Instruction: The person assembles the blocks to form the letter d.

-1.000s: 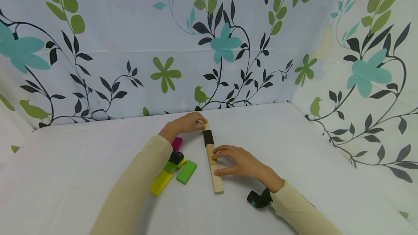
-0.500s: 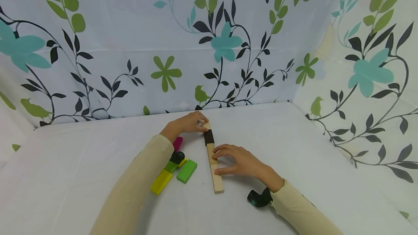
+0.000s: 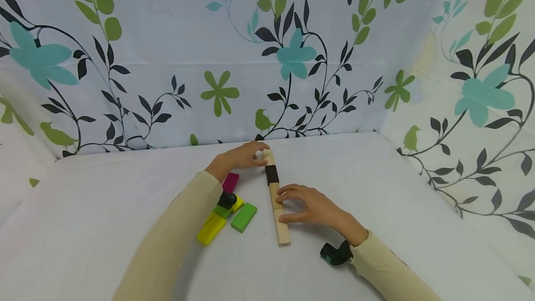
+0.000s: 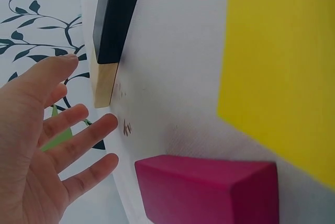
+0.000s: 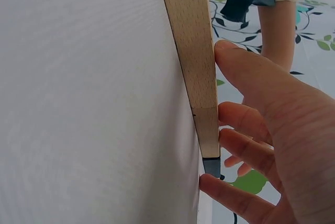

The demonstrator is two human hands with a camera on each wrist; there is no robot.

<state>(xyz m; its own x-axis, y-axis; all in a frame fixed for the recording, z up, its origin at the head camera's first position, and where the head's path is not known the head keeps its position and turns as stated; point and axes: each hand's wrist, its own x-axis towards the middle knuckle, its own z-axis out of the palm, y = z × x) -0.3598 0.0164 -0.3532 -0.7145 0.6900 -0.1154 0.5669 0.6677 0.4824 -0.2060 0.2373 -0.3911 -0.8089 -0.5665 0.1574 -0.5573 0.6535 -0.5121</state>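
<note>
Across the upper half of the frame, printed cloth (image 3: 167, 59): leaves, flowers, birds; drops to the table's far edge.
White table (image 3: 376, 189): fills most of the lower half.
Block row (image 3: 273, 194): just right of centre, four laid end to end, running away up the frame. Step in hand looks like truing this line.
Right hand (image 3: 311, 206): right of the row; not grasping, thumb against the nearest pale block (image 3: 282, 232), fingertips at the next.
Left hand (image 3: 239, 156): upper centre, at the far end; released, fingers spread, gap showing in the left wrist view.
Loose blocks: left of centre, apart from the row. Yellow block (image 3: 212, 228), green block (image 3: 244, 217), magenta block (image 3: 231, 183); more partly hidden by the arm.
Dark block (image 3: 272, 174): in the row, between pale ones.
Far pale block (image 3: 269, 156): beside the left hand. Next move probably calls for a light nudge here, right hand steadying the near end.
</note>
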